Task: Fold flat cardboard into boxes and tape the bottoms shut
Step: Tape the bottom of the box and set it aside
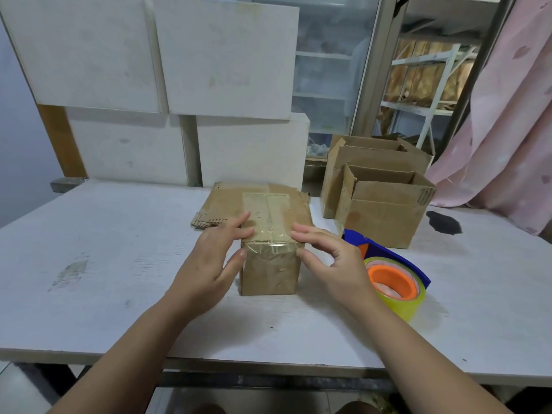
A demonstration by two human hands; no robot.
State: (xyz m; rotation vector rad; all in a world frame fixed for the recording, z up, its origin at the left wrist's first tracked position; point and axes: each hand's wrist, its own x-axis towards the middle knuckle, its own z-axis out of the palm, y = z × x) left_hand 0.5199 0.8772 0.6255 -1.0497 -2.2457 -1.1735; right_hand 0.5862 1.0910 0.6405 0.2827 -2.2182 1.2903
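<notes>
The left hand (209,258) is spread open against the left side of the box (270,249), fingers laid over its taped top edge and thumb on the near face. The right hand (331,255) is set just to the box's right, fingers half curled and touching the top corner; nothing is clamped in either hand. The box is stood on the counter (104,249), taped bottom up, between the two hands.

The box is judged light and hollow, its worn, creased board fairly soft, so the walls would give under a hard squeeze. The clear tape (265,216) looks slick; a hold on the bare cardboard sides, low and opposite, is judged surest.

Just right of the box a tape dispenser (394,279) is laid on its side. Behind the box flat cardboard (221,204) is lying. Right of the box and further back, open boxes (382,192) are grouped. The counter is white, scuffed and matte, with a dark stain (443,222) far right of the box. Behind the box white panels (179,70) are stacked; shelving (427,85) and a pink curtain (513,115) are seen beyond the open boxes.
</notes>
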